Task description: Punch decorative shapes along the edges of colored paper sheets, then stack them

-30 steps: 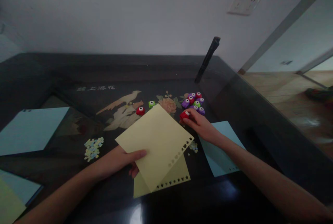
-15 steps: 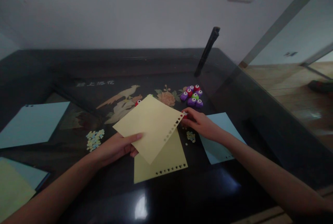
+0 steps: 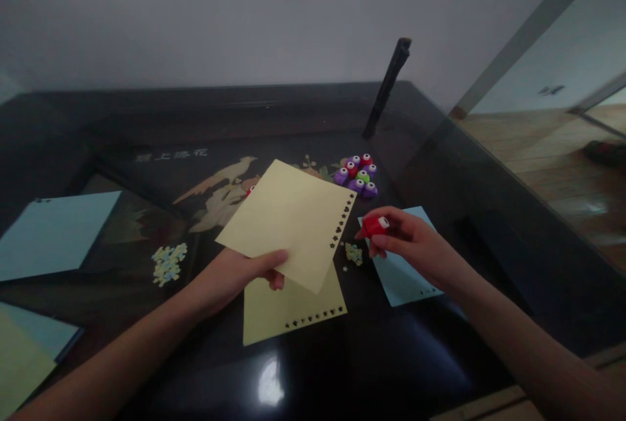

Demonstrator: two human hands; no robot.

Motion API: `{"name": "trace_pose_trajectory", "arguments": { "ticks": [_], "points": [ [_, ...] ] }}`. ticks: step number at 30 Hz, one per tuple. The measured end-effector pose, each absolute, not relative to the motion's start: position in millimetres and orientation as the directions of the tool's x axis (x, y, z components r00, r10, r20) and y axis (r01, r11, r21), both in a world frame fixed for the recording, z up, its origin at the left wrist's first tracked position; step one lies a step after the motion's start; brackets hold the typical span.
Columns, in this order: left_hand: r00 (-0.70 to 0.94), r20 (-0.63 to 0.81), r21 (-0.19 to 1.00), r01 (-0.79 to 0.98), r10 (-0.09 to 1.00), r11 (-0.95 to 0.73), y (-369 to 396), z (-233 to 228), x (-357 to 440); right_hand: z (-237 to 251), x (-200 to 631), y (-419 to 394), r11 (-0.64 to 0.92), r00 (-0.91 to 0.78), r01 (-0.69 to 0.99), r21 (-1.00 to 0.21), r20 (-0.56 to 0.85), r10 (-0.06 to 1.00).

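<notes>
My left hand (image 3: 257, 271) grips a yellow sheet of paper (image 3: 288, 219) by its lower left side, thumb on top. Small punched shapes, stars among them, run along the sheet's right edge. My right hand (image 3: 398, 232) holds a small red craft hole punch (image 3: 375, 225) between thumb and fingers, just right of that edge and apart from it. Under the held sheet lies another yellow sheet (image 3: 274, 317) with a punched row along its bottom edge. A small heap of paper cut-outs (image 3: 353, 253) lies between the sheets and my right hand.
Several purple, red and green punches (image 3: 359, 175) are grouped behind. A blue sheet (image 3: 401, 277) lies under my right hand. More blue paper (image 3: 59, 232) and a larger cut-out pile (image 3: 169, 264) are on the left. A black post (image 3: 388, 85) rises at the table's back right.
My right hand has moved right, carrying the red punch off the sheet's edge. The held sheet has turned slightly, and its whole punched row now shows.
</notes>
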State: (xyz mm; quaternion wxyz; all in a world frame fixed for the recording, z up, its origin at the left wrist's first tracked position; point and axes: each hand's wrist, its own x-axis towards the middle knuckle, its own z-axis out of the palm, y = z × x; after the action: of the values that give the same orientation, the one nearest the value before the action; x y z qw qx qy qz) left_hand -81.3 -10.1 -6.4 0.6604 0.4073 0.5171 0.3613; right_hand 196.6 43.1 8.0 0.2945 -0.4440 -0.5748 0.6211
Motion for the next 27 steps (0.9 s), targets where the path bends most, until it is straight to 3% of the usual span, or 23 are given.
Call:
{"name": "trace_pose_trajectory", "arguments": {
  "ticks": [6,11,15,27],
  "points": [
    [0.115,-0.408,0.91,0.126,0.906,0.394,3.2,-2.3,-44.6,-3.6,196.6,28.3,-0.397,-0.344,-0.066,-0.915,-0.353,0.87],
    [0.044,-0.469,0.853,0.282,0.882,0.439,3.3,-4.6,-49.4,-7.9,193.8,25.7,-0.474,-0.424,-0.191,-0.859,-0.363,0.829],
    [0.052,-0.389,0.862,0.374,0.92,0.343,4.0,-4.9,-58.7,-9.5,191.3,22.8,-0.514,-0.456,-0.217,-0.83,-0.38,0.805],
    [-0.05,-0.324,0.914,0.239,0.945,0.326,6.5,1.6,-50.7,-6.5,178.8,19.2,-0.573,-0.409,-0.18,-0.8,-0.469,0.783]
  ]
}}
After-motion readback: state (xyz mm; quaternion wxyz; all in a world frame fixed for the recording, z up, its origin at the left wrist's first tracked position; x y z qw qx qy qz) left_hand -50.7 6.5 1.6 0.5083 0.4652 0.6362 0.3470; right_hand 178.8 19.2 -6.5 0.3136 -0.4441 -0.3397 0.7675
